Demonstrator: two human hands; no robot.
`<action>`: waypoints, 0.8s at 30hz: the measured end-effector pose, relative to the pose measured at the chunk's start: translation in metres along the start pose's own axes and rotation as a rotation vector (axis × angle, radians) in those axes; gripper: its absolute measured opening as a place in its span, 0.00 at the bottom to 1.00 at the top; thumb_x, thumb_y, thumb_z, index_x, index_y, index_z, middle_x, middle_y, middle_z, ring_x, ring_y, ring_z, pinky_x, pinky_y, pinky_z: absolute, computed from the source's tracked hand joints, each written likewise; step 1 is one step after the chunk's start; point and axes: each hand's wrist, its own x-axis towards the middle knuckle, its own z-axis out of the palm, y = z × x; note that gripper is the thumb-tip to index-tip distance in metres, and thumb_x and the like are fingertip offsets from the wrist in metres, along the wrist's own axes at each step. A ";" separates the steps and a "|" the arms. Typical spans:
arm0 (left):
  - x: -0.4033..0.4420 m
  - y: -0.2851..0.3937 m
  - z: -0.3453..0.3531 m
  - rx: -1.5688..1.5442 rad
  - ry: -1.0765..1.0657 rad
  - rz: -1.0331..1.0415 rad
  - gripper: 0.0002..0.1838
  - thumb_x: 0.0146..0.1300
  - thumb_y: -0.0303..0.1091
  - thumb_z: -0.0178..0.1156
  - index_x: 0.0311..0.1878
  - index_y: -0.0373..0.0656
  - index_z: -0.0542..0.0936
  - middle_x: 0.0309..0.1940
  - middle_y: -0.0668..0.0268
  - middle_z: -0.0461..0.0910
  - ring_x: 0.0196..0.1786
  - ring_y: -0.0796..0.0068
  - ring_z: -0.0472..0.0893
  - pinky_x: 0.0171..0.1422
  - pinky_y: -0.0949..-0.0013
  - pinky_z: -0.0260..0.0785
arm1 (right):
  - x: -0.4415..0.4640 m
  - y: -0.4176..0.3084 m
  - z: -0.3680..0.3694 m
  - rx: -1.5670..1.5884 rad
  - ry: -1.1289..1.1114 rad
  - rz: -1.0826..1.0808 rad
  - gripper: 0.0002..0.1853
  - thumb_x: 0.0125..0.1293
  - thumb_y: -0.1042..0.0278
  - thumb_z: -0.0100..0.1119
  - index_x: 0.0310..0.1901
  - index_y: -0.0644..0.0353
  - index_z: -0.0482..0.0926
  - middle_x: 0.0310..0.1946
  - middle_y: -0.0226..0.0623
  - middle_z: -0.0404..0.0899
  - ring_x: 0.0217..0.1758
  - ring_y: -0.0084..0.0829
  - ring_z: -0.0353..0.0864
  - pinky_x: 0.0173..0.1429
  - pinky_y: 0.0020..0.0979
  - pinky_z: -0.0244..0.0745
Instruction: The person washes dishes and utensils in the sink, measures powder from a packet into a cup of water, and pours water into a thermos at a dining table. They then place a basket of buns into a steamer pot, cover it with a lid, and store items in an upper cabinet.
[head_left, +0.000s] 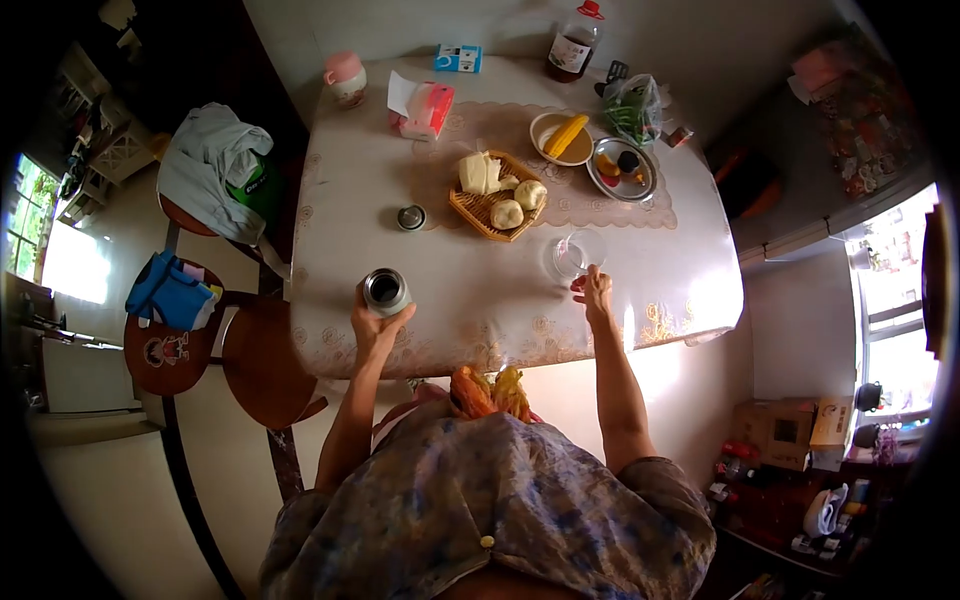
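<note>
At the near left of the table, my left hand (376,322) is wrapped round a grey thermos flask (386,291). The flask stands upright with its mouth uncovered and dark inside. Its likely lid, a small round metallic cap (411,217), lies on the tablecloth just beyond. My right hand (594,291) has its fingers closed at the near right edge of a clear glass cup (575,256), whose outline is faint against the cloth. Between and beyond my hands, a woven basket (498,226) holds pale buns (507,214) and a folded, light-coloured piece.
Farther back are a bowl with yellow corn (567,135), a metal plate (640,188), a bag of greens (633,108), a tissue pack (421,109), a pink-topped flask (346,79), a blue box (458,58) and a large bottle (573,45). Chairs (265,360) stand left.
</note>
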 end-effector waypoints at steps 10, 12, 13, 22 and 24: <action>0.007 -0.034 -0.007 -0.019 0.036 -0.010 0.24 0.43 0.25 0.70 0.45 0.40 0.72 0.37 0.66 0.76 0.39 0.75 0.76 0.46 0.71 0.70 | -0.092 -0.082 0.093 -0.719 0.075 -0.983 0.22 0.53 0.61 0.63 0.48 0.60 0.70 0.47 0.44 0.70 0.51 0.45 0.68 0.47 0.41 0.70; 0.007 -0.040 -0.007 -0.100 0.013 -0.052 0.25 0.43 0.24 0.70 0.46 0.40 0.71 0.37 0.67 0.75 0.39 0.77 0.76 0.45 0.73 0.69 | -0.097 -0.087 0.139 -0.663 -0.229 -1.113 0.25 0.49 0.64 0.66 0.49 0.59 0.70 0.48 0.44 0.69 0.54 0.45 0.66 0.52 0.38 0.68; 0.005 -0.044 -0.007 -0.160 0.009 -0.051 0.26 0.43 0.24 0.70 0.47 0.39 0.71 0.37 0.68 0.75 0.40 0.77 0.75 0.45 0.74 0.69 | -0.096 -0.091 0.160 -0.694 -0.336 -1.164 0.28 0.47 0.65 0.67 0.51 0.58 0.69 0.50 0.45 0.67 0.55 0.46 0.64 0.54 0.39 0.66; 0.010 -0.046 -0.018 0.057 0.048 -0.033 0.39 0.40 0.31 0.72 0.57 0.37 0.66 0.43 0.62 0.76 0.45 0.72 0.77 0.49 0.71 0.70 | -0.062 -0.090 0.295 -1.244 -0.636 -1.235 0.34 0.50 0.80 0.55 0.61 0.44 0.62 0.64 0.44 0.51 0.65 0.48 0.52 0.66 0.58 0.49; 0.010 -0.044 -0.019 -0.017 0.015 -0.027 0.43 0.37 0.32 0.74 0.58 0.33 0.64 0.44 0.60 0.76 0.45 0.71 0.77 0.50 0.70 0.69 | -0.058 -0.092 0.299 -1.404 -0.774 -1.022 0.33 0.50 0.81 0.54 0.60 0.45 0.63 0.62 0.44 0.53 0.65 0.49 0.51 0.65 0.55 0.53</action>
